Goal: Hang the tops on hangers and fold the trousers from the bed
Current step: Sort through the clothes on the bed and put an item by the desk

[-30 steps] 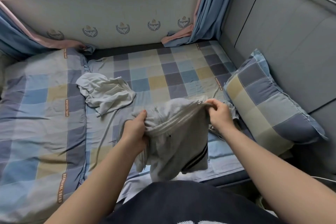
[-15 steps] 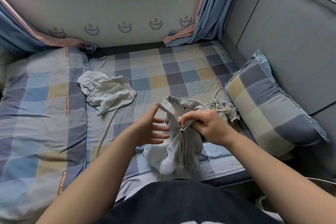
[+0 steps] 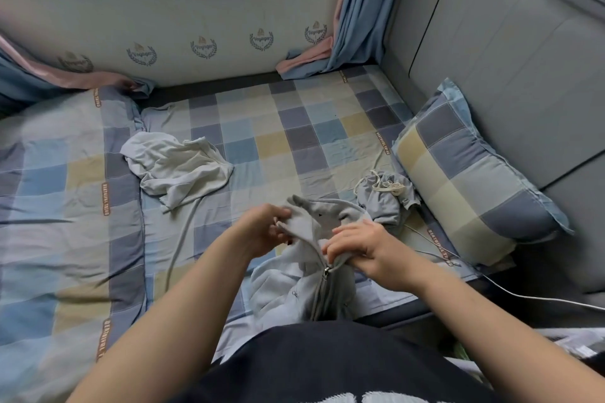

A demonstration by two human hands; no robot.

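Evidently at the hanging half of the job: sorting out one top, with no hanger in sight. Held up over the near edge of the bed [image 3: 294, 127], a little right of its middle: a grey zip-up top [image 3: 288, 291], bunched, zip closed and hanging down toward the body. Pinched in the left hand [image 3: 263, 232]: a pale edge of fabric at the garment's upper end, collar or hood, cannot tell which. Clamped in the right hand [image 3: 363, 249], fingers curled: the cloth just beside the zip pull [image 3: 325, 271]. Hands close together, only bunched cloth between them.

Lying untouched elsewhere: a crumpled white top [image 3: 176, 167] left of the bed's middle, just beside the duvet [image 3: 65, 190]; a grey drawstring garment [image 3: 383, 203], likely the trousers, near the right edge, just beside the checked pillow [image 3: 468, 173]. Trailing off the near right corner: a white cable [image 3: 523, 296].

Next, most likely: find the neck opening and shoulders, draw the hands apart along the upper edge, let the body of the top drop straight. Then fetch a hanger; probably a reach outside this view. Possibly worth opening the zip partway to ease the hanger in. Limp, soft cloth, so better gripped at two points than one, to keep it from slumping back into a heap.
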